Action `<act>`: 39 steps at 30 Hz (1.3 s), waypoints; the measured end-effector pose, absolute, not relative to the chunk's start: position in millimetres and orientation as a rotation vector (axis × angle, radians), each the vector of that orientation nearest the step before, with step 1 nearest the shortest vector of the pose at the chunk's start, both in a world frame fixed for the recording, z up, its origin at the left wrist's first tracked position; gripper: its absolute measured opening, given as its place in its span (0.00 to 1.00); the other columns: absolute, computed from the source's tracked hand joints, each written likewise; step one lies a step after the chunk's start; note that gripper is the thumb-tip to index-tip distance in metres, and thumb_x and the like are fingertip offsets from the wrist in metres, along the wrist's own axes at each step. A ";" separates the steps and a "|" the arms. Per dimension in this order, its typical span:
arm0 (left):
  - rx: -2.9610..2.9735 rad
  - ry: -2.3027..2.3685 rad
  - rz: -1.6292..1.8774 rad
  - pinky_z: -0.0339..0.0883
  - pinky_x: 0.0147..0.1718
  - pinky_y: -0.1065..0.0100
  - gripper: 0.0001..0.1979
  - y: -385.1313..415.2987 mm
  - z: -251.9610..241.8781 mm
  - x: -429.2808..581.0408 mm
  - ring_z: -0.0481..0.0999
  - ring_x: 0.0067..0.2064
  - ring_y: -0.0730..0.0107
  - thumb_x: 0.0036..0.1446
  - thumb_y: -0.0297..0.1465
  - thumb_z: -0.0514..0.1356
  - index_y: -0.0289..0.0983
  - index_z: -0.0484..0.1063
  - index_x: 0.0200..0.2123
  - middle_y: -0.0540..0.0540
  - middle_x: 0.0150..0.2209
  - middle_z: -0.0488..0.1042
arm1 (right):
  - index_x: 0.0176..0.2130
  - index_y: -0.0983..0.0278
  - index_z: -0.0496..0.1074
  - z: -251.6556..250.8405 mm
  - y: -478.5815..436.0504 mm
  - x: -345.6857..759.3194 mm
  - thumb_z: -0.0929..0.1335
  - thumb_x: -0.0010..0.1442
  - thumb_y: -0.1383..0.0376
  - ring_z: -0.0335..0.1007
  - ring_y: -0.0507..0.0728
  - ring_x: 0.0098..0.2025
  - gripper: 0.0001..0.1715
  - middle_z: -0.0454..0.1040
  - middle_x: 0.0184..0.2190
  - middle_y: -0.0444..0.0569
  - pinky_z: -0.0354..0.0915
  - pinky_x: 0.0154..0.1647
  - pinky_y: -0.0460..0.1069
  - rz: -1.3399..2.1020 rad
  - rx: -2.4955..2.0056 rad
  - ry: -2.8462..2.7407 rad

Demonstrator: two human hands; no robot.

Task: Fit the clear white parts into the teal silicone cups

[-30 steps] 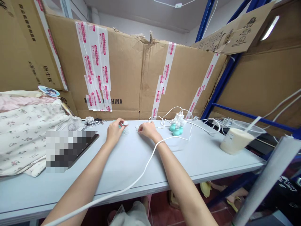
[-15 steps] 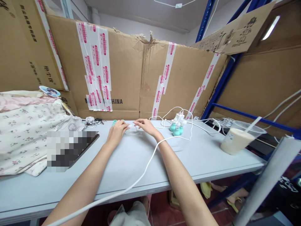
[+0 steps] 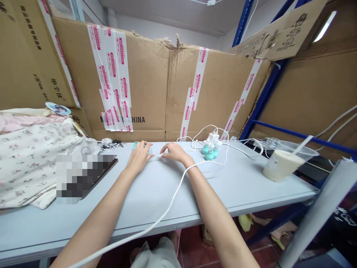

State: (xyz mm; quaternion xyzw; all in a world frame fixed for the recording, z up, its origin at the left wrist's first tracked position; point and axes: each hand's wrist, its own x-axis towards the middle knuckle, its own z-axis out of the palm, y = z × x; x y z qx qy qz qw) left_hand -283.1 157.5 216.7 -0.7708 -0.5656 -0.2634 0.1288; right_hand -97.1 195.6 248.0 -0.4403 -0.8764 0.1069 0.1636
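Near the back of the grey table, my left hand (image 3: 139,155) and my right hand (image 3: 173,152) face each other a short way apart. A small whitish, see-through piece (image 3: 156,157) spans the gap between their fingertips; its exact shape is too faint to tell. My right hand pinches its right end, and my left fingers are at its left end, thumb and index somewhat apart. A teal item (image 3: 135,145) shows just behind my left hand, partly hidden. To the right stand several small teal-bottomed bottles (image 3: 209,153) beside a white plug block (image 3: 213,138).
A white cable (image 3: 170,203) crosses the table and passes over my right forearm. A plastic cup of pale drink (image 3: 283,163) stands at right. Floral cloth (image 3: 30,160), keys (image 3: 114,144) and a dark flat device (image 3: 100,175) lie at left. Cardboard (image 3: 147,85) stands behind.
My left thumb and index finger have spread apart, and my right fingers have curled in more. The see-through piece now lies lower, between my fingertips. The view has shifted slightly.
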 end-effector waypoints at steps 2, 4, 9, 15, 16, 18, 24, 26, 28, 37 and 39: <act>-2.259 -1.643 -0.651 0.60 0.43 0.62 0.20 160.6 213.8 -285.3 0.60 0.47 0.57 0.52 0.36 0.59 0.35 0.69 0.48 0.40 0.45 0.63 | 0.36 0.59 0.76 247.1 193.9 -97.3 0.71 0.48 0.60 0.63 0.58 0.48 0.12 0.71 0.43 0.49 0.56 0.46 0.50 0.237 -1.279 -2.612; -2.278 -1.606 -0.597 0.59 0.44 0.61 0.17 163.0 211.2 -287.5 0.60 0.47 0.57 0.52 0.35 0.60 0.35 0.71 0.44 0.40 0.45 0.63 | 0.35 0.57 0.76 246.0 193.0 -98.2 0.72 0.47 0.58 0.59 0.60 0.52 0.13 0.69 0.46 0.49 0.53 0.50 0.52 0.267 -1.278 -2.694; -2.325 -1.495 -0.704 0.57 0.43 0.62 0.10 162.9 210.4 -291.0 0.61 0.45 0.59 0.51 0.31 0.60 0.37 0.70 0.38 0.42 0.43 0.64 | 0.38 0.56 0.75 238.0 196.6 -100.9 0.65 0.57 0.53 0.60 0.57 0.49 0.14 0.70 0.43 0.48 0.52 0.46 0.51 0.230 -1.243 -2.559; -2.445 -1.560 -1.178 0.58 0.41 0.65 0.06 167.2 215.3 -290.9 0.67 0.39 0.66 0.52 0.30 0.58 0.36 0.68 0.35 0.47 0.37 0.71 | 0.35 0.61 0.76 215.2 200.4 -111.7 0.67 0.56 0.62 0.59 0.59 0.47 0.08 0.70 0.40 0.50 0.49 0.43 0.54 -0.289 -1.316 -2.475; -2.453 -1.611 -1.308 0.59 0.39 0.66 0.07 168.8 216.1 -290.7 0.68 0.37 0.68 0.51 0.31 0.58 0.35 0.68 0.35 0.47 0.37 0.71 | 0.34 0.62 0.76 213.0 200.5 -113.5 0.67 0.56 0.63 0.59 0.59 0.46 0.07 0.70 0.39 0.50 0.48 0.42 0.54 -0.316 -1.321 -2.479; -2.448 -1.724 -1.566 0.60 0.35 0.68 0.10 171.8 217.5 -290.5 0.69 0.34 0.70 0.47 0.32 0.61 0.34 0.69 0.34 0.46 0.37 0.72 | 0.34 0.63 0.76 210.8 200.5 -116.0 0.66 0.56 0.66 0.58 0.59 0.45 0.08 0.71 0.38 0.51 0.48 0.41 0.54 -0.346 -1.332 -2.470; -2.397 -1.818 -2.039 0.63 0.33 0.68 0.20 175.6 216.9 -290.8 0.71 0.34 0.69 0.38 0.39 0.65 0.33 0.68 0.34 0.43 0.38 0.72 | 0.33 0.64 0.75 207.5 201.2 -117.1 0.64 0.57 0.67 0.57 0.59 0.46 0.09 0.70 0.40 0.52 0.48 0.40 0.54 -0.385 -1.278 -2.457; -2.418 -1.790 -2.125 0.64 0.35 0.68 0.22 176.0 215.9 -291.0 0.71 0.34 0.70 0.37 0.40 0.66 0.32 0.67 0.34 0.43 0.38 0.72 | 0.33 0.66 0.74 205.8 202.0 -117.4 0.63 0.58 0.68 0.58 0.59 0.44 0.10 0.70 0.39 0.53 0.47 0.40 0.54 -0.420 -1.241 -2.476; -2.428 -1.770 -2.182 0.65 0.36 0.68 0.22 176.3 215.4 -291.3 0.71 0.34 0.71 0.36 0.39 0.66 0.32 0.67 0.33 0.43 0.37 0.72 | 0.31 0.67 0.73 207.0 202.5 -117.4 0.62 0.58 0.68 0.59 0.59 0.43 0.11 0.71 0.37 0.54 0.47 0.39 0.54 -0.445 -1.189 -2.479; -2.414 -1.802 -2.319 0.66 0.38 0.67 0.23 176.6 217.5 -289.2 0.72 0.36 0.68 0.36 0.38 0.67 0.32 0.66 0.34 0.43 0.35 0.72 | 0.32 0.61 0.73 249.5 184.5 -117.7 0.67 0.55 0.62 0.65 0.51 0.34 0.06 0.74 0.30 0.41 0.47 0.41 0.49 0.095 -0.932 -1.986; -2.429 -1.803 -2.345 0.66 0.39 0.66 0.23 175.1 219.3 -287.4 0.73 0.38 0.66 0.36 0.39 0.67 0.32 0.66 0.34 0.43 0.34 0.72 | 0.39 0.62 0.72 252.7 178.8 -119.2 0.67 0.55 0.61 0.65 0.51 0.36 0.10 0.75 0.32 0.42 0.47 0.41 0.49 0.067 -0.878 -2.008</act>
